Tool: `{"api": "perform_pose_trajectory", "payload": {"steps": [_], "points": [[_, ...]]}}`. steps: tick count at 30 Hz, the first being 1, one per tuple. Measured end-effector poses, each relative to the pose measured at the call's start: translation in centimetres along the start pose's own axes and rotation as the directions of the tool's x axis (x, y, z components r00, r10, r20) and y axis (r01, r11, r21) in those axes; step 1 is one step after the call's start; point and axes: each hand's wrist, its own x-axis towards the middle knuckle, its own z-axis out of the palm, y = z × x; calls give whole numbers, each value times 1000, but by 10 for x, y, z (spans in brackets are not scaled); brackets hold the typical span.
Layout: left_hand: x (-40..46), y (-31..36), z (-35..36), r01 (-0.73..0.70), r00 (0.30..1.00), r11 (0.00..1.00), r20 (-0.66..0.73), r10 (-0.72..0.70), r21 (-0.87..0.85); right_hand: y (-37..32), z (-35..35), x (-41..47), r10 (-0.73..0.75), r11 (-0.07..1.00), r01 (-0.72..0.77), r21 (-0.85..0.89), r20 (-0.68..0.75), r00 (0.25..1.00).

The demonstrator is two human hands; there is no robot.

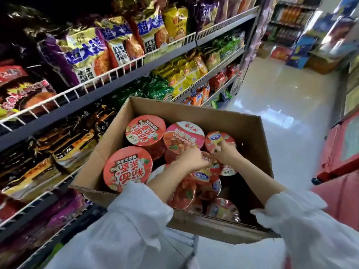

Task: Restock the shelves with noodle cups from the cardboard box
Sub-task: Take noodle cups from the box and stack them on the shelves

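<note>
The shelves (124, 68) filled the left of the frame, and the cardboard box (250, 133) sat centre, its long axis running lower left to upper right. You had both hands inside it. Your left hand (191, 157) curled onto a small noodle cup (208, 162) lying tilted at mid-box; your right hand (225, 152) pinched its far edge. Whether either grip had fully closed I could not tell. You'd have done best to lift it straight up, clear of its neighbours.

Bagged instant noodle packs (93, 53) in purple, yellow and orange sit behind a white wire rail (108, 74). Green packs (155, 87) lie lower down. A glossy white floor (281, 98) runs along the aisle beside a red cabinet (342, 148).
</note>
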Motion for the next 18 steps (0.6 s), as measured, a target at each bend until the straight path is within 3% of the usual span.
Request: {"api": "perform_pose_trajectory", "payload": {"steps": [2,5,8,11,13,16,18], "points": [[17,7,17,85,996,989,20,-88,123,6,1,8,-5,993,1,-122,-32,999],[33,12,29,173,984,962,-67,-162,209,15,3,17,47,996,-54,-72,-101,994],[39,10,31,178,976,954,-165,-141,241,21,3,22,161,980,-145,139,-118,980],[41,6,31,188,967,966,-205,-150,176,24,1,30,258,893,-184,411,-132,957],[40,3,29,168,969,980,-198,-145,105,28,2,36,315,810,-243,534,-47,948],[36,0,22,121,978,993,-173,-119,-4,33,6,36,311,571,-355,741,205,928],[36,-3,21,82,977,997,-198,-80,1,37,9,39,300,550,-390,738,261,917]]}}
